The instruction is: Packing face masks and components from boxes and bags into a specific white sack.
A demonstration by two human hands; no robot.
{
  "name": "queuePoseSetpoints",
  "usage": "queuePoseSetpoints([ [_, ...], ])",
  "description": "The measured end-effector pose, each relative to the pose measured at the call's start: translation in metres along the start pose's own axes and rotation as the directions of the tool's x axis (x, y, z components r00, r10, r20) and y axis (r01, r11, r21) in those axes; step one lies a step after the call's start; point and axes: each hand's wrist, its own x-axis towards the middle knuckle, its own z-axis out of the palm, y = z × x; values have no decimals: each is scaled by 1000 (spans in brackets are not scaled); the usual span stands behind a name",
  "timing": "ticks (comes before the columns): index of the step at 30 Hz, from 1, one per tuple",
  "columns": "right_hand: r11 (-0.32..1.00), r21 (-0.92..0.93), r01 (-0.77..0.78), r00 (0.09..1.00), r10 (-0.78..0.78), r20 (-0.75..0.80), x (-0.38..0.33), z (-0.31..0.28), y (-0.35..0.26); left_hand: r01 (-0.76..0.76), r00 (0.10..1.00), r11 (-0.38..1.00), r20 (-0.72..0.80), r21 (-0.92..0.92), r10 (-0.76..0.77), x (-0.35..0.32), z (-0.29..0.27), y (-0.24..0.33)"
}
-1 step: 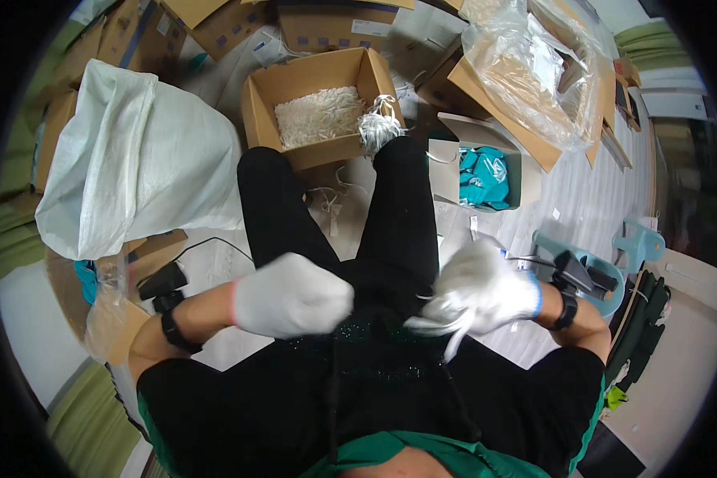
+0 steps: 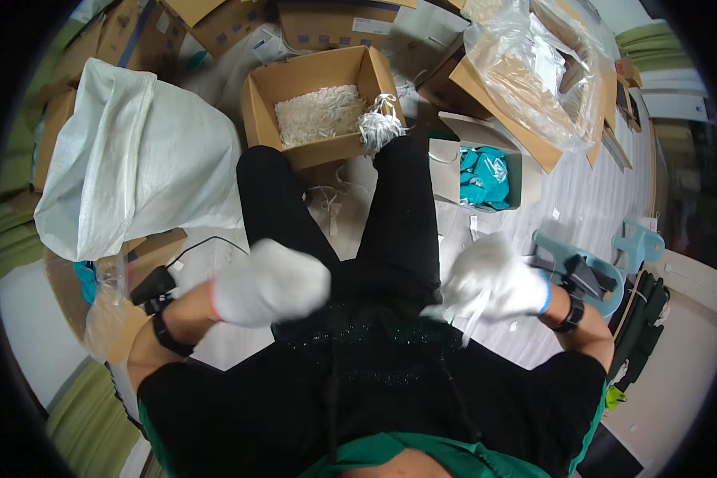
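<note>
I sit with my black-trousered legs stretched toward an open cardboard box [image 2: 267, 95] filled with white strips [image 2: 319, 113]. A loose bundle of white strips [image 2: 379, 125] hangs over that box's right corner. My left hand [image 2: 269, 283], in a white glove, is curled closed above my left thigh; nothing shows in it. My right hand [image 2: 495, 280], also in a white glove and blurred, grips a few thin white strips [image 2: 474, 315] that dangle beside my right thigh. Each wrist wears a black band.
A big white woven sack [image 2: 135, 159] lies at my left. A small box of teal items [image 2: 486, 177] stands right of my knee. Behind it is a carton with a clear plastic bag [image 2: 534, 72]. A light-blue plastic stool [image 2: 589, 267] stands at my right.
Both hands have shifted slightly outward and now look blurred. Everything else is unchanged.
</note>
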Motion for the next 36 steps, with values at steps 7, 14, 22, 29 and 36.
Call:
queuePoseSetpoints([
  [7, 735, 244, -633, 694, 678, -242, 42, 28, 130, 305, 477, 328, -154, -894, -865, 12, -51, -146],
  [14, 365, 281, -888, 357, 931, -80, 118, 71, 251, 97, 281, 128, -96, -987, -955, 18, -75, -333],
  [22, 706, 240, -667, 727, 687, 0, 126, 77, 372, -46, 151, 10, -16, -999, -988, 50, -89, -323],
  [29, 561, -341, -754, 656, 653, -379, 152, 74, 350, 137, 161, 135, -113, -981, -981, 45, -66, -332],
  [36, 649, 523, -552, 627, 737, -252, 108, 78, 363, 545, 368, 378, -192, -749, -910, 78, -24, -319],
])
